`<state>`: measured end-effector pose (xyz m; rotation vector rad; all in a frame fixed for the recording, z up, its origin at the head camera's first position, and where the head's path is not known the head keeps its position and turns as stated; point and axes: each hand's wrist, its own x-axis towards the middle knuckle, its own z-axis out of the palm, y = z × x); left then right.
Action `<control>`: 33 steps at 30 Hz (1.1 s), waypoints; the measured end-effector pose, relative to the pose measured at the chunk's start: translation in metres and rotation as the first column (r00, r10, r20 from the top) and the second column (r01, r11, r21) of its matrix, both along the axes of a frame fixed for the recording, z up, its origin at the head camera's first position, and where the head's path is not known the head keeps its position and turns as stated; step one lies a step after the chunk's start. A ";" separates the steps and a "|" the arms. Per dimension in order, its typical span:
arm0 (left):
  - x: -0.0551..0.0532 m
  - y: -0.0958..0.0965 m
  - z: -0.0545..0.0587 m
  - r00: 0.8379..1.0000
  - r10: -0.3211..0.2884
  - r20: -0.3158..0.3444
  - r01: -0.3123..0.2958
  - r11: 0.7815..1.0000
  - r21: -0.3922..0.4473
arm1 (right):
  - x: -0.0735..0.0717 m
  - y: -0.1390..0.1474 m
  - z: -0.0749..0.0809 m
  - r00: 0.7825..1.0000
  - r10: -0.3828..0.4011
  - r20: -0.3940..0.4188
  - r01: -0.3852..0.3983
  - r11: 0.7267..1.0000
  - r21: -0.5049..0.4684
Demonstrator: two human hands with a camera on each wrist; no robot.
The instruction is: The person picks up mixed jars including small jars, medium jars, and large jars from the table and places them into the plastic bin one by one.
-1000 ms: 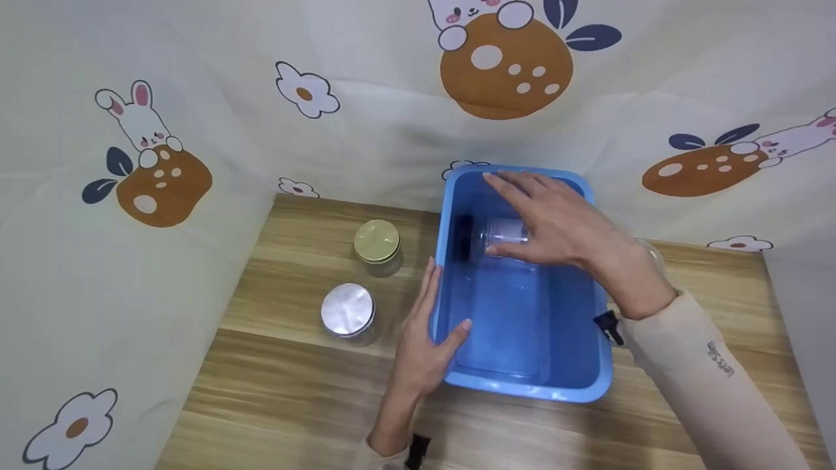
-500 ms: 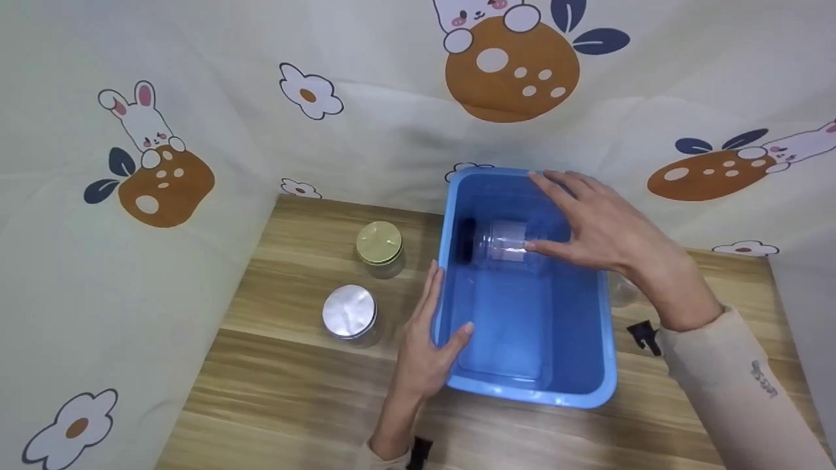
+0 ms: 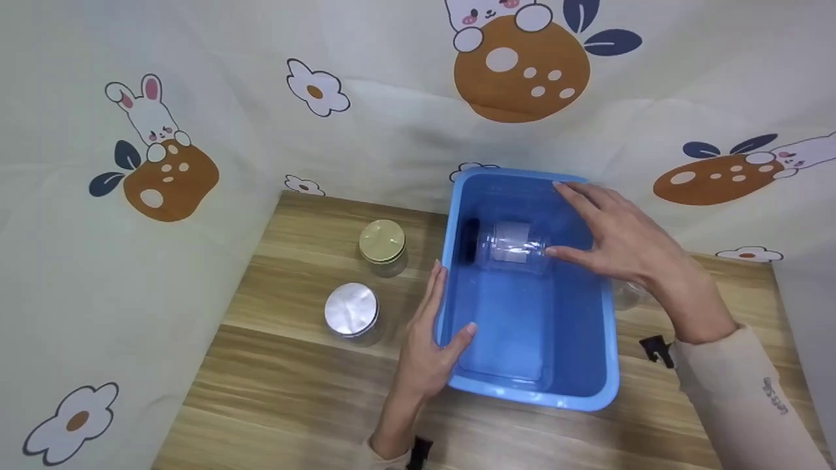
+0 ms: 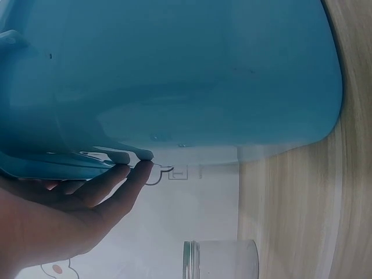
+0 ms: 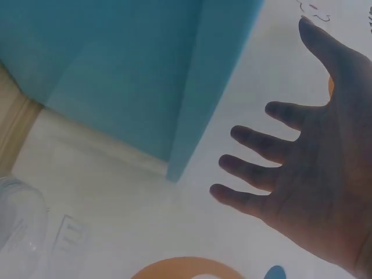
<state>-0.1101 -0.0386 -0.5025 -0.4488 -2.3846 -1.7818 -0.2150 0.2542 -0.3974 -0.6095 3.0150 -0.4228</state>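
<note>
Deep in the blue plastic bin (image 3: 532,391), a clear jar (image 3: 513,245) lies on its side near the far end, its black lid (image 3: 469,241) facing left. My left hand (image 3: 421,356) rests at the bin's left rim, fingers straight against the outside and thumb reaching over the inside. The left wrist view shows those fingertips (image 4: 142,168) at the outer wall; the thumb is hidden there. Over the right rim, my right hand (image 3: 627,238) is held with fingers and thumb spread. Nothing is in its grasp, and the right wrist view shows it (image 5: 308,157) apart from the bin.
Left of the bin stand a gold-lidded jar (image 3: 383,245) and a silver-lidded jar (image 3: 351,310) on the wood-grain surface (image 3: 294,391). To the right another clear jar (image 3: 627,296) is partly hidden by my right wrist. A printed cloth (image 3: 392,117) rises behind.
My right hand has moved right and away from above the jar to over the bin's right rim, its fingers still spread. The left hand and jar have stayed put.
</note>
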 end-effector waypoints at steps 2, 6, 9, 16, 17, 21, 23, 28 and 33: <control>0.000 0.001 -0.001 1.000 0.000 0.000 0.000 1.000 -0.001 | 0.002 0.005 -0.003 1.000 -0.006 -0.014 0.006 1.000 -0.014; -0.001 0.002 -0.001 1.000 -0.005 0.010 0.005 1.000 0.001 | 0.004 0.012 -0.008 0.999 -0.020 -0.029 0.019 0.999 -0.034; -0.002 0.001 -0.001 1.000 -0.004 0.012 0.004 1.000 -0.001 | 0.005 0.014 -0.012 0.999 -0.027 -0.035 0.025 0.999 -0.047; -0.001 -0.002 0.000 1.000 -0.001 0.008 0.001 1.000 -0.021 | 0.009 0.018 -0.025 0.999 -0.043 -0.025 0.041 0.996 -0.078; -0.001 -0.002 0.000 1.000 0.000 0.007 0.001 1.000 -0.024 | 0.010 0.019 -0.026 0.999 -0.046 -0.030 0.043 0.996 -0.082; -0.001 -0.002 -0.001 1.000 0.005 -0.001 -0.005 1.000 -0.023 | 0.013 0.030 -0.031 0.997 -0.059 -0.056 0.052 0.993 -0.110; -0.001 0.000 -0.002 1.000 0.002 -0.002 -0.002 1.000 -0.019 | 0.016 0.038 -0.032 0.995 -0.074 -0.061 0.066 0.989 -0.130; -0.001 0.003 -0.002 1.000 -0.009 0.014 0.009 1.000 -0.001 | 0.023 0.054 -0.036 0.993 -0.117 -0.035 0.110 0.981 -0.162; 0.000 -0.001 0.000 1.000 0.004 0.021 -0.004 1.000 0.002 | 0.024 0.057 -0.042 0.992 -0.125 -0.020 0.119 0.978 -0.172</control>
